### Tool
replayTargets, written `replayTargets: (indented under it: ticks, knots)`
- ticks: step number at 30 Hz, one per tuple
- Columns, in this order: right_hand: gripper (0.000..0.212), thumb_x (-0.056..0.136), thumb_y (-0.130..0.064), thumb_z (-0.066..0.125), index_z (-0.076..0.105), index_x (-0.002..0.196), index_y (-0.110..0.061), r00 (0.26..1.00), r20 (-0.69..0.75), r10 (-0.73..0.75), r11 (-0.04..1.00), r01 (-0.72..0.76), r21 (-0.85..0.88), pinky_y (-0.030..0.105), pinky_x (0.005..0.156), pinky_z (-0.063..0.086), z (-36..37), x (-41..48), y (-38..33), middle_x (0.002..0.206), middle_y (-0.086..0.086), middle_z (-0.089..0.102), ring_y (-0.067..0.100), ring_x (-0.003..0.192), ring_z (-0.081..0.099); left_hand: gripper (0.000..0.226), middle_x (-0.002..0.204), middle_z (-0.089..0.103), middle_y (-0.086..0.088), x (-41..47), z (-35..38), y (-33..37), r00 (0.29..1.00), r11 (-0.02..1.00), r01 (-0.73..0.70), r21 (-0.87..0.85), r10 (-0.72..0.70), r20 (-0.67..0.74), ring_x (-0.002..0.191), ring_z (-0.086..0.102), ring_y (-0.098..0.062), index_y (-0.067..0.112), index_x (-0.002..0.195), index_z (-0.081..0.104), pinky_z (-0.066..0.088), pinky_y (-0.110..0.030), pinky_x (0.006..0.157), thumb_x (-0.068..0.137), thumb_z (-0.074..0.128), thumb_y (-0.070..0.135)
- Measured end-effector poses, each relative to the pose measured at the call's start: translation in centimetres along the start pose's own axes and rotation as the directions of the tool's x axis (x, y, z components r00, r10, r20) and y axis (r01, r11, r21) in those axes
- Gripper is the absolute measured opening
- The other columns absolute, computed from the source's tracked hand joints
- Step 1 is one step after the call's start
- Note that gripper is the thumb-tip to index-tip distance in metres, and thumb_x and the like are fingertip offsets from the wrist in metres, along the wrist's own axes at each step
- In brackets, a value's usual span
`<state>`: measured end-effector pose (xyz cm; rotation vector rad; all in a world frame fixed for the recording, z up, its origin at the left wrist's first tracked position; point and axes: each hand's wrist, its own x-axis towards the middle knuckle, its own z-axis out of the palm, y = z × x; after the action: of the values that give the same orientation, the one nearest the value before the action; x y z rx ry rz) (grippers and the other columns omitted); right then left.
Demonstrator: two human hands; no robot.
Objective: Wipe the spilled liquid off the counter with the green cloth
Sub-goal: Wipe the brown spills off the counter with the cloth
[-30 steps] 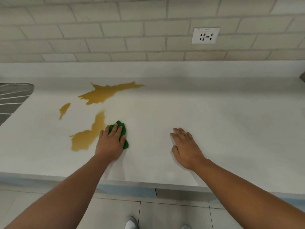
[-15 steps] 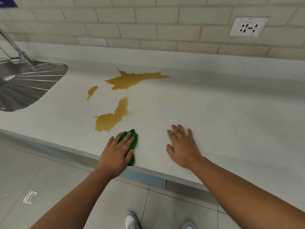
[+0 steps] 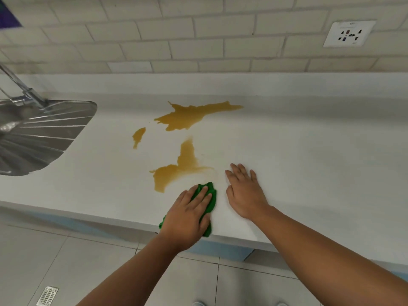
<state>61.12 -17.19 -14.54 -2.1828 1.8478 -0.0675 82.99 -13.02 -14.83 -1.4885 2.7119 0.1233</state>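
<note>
Writing: the white wall socket plate (image 3: 350,33), up right on the beige brick-tile wall (image 3: 198,40), carries small print that is too blurred to read.

The crumpled green cloth (image 3: 211,192) sits at the front edge of the white counter (image 3: 320,164), under the left hand (image 3: 187,215). That hand's fingers are straight and press flat on the cloth, with no curl round it. The right hand (image 3: 245,193) is just beside the cloth, palm down, fingers spread on bare counter, holding nothing.

The amber-brown spilled liquid (image 3: 174,173) lies in three patches:
- The nearest is just ahead of the cloth, with a faint smear at its right end, probably not touching the cloth.
- The small patch (image 3: 138,136) is to the left.
- The largest patch (image 3: 194,115) is near the back upstand.

There is wide bare counter to the right of the hands.

The ribbed stainless steel drainboard (image 3: 44,133) is at left, well apart from the spill. I can't tell what's in the basin.
</note>
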Motion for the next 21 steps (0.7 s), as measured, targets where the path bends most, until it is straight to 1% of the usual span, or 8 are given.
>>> replayTargets:
  ticks: [2,5,7,10,14,16,19,21]
  knots:
    - [0.064,0.096,-0.037,0.010,0.017,0.157,-0.017,1.000,0.009,0.022,1.000,-0.022,-0.021,0.049,0.123,-0.003,0.4,0.4,-0.5,0.166,0.004,0.003,0.022,0.153,-0.003,0.056,0.157,0.033,0.003,-2.6,-0.1,-4.3,0.999,0.999,0.045,0.005,-0.045,-0.007,0.147,0.025,-0.024,0.021,0.149,0.040,0.024,-0.043,0.118,0.100,0.034,0.046]
    - [0.059,0.102,-0.040,0.016,0.016,0.157,-0.018,0.998,-0.008,0.064,0.996,-0.064,-0.057,0.051,0.122,-0.002,1.0,0.8,-1.3,0.166,0.003,0.002,0.021,0.153,-0.005,0.063,0.157,0.034,0.003,-3.8,-0.7,-11.4,0.965,0.965,0.263,0.012,-0.264,0.016,0.145,0.025,-0.024,0.019,0.150,0.039,0.022,-0.040,0.119,0.099,0.023,0.052]
    - [0.066,0.097,-0.046,0.007,0.017,0.157,-0.019,0.996,-0.022,0.090,0.994,-0.092,-0.065,0.051,0.122,-0.003,1.1,0.9,-1.6,0.166,0.003,0.002,0.021,0.153,-0.005,0.070,0.160,0.028,0.000,-2.5,-1.1,-14.3,0.936,0.936,0.351,0.012,-0.351,0.018,0.146,0.021,-0.027,0.017,0.152,0.034,0.019,-0.040,0.120,0.097,0.013,0.053]
    - [0.080,0.087,-0.051,-0.007,0.017,0.157,-0.020,0.994,-0.036,0.104,0.992,-0.106,-0.067,0.050,0.122,-0.003,1.4,0.8,-1.8,0.166,0.002,0.004,0.020,0.153,-0.004,0.073,0.163,0.017,-0.006,1.2,-1.5,-14.1,0.923,0.923,0.382,0.035,-0.383,0.023,0.149,0.012,-0.030,0.014,0.156,0.022,0.011,-0.043,0.122,0.095,0.005,0.051]
    - [0.074,0.091,-0.049,-0.001,0.019,0.156,-0.019,0.991,-0.040,0.131,0.989,-0.134,-0.066,0.050,0.122,-0.002,1.3,1.0,-2.3,0.166,0.002,0.005,0.020,0.153,-0.002,0.067,0.164,0.010,-0.007,4.2,-1.5,-8.8,0.973,0.973,0.230,0.027,-0.230,0.015,0.151,0.005,-0.029,0.015,0.157,0.015,0.006,-0.043,0.123,0.099,0.011,0.047]
    - [0.072,0.093,-0.049,0.004,0.019,0.156,-0.018,0.989,-0.038,0.140,0.988,-0.142,-0.067,0.051,0.122,-0.002,1.3,1.0,-2.5,0.166,0.003,0.006,0.020,0.153,-0.002,0.064,0.164,0.014,-0.007,3.6,-1.0,-6.4,0.992,0.992,0.121,0.031,-0.121,0.015,0.151,0.008,-0.030,0.014,0.156,0.019,0.007,-0.043,0.123,0.100,0.017,0.046]
    - [0.080,0.088,-0.052,-0.005,0.017,0.156,-0.018,0.990,-0.037,0.135,0.988,-0.138,-0.068,0.050,0.122,-0.003,1.3,0.9,-2.5,0.166,0.002,0.005,0.020,0.153,-0.003,0.061,0.162,0.022,-0.004,0.8,-0.5,-5.7,1.000,1.000,-0.002,0.023,0.001,0.009,0.150,0.014,-0.027,0.016,0.154,0.028,0.010,-0.041,0.123,0.101,0.022,0.047]
    - [0.085,0.084,-0.054,-0.009,0.017,0.156,-0.018,0.992,-0.045,0.122,0.990,-0.124,-0.061,0.050,0.122,-0.003,1.3,0.8,-2.3,0.166,0.002,0.005,0.020,0.153,-0.003,0.059,0.161,0.025,0.001,-1.2,-0.3,-7.2,0.999,0.999,-0.036,0.001,0.036,0.010,0.150,0.017,-0.023,0.019,0.152,0.033,0.013,-0.039,0.122,0.101,0.025,0.048]
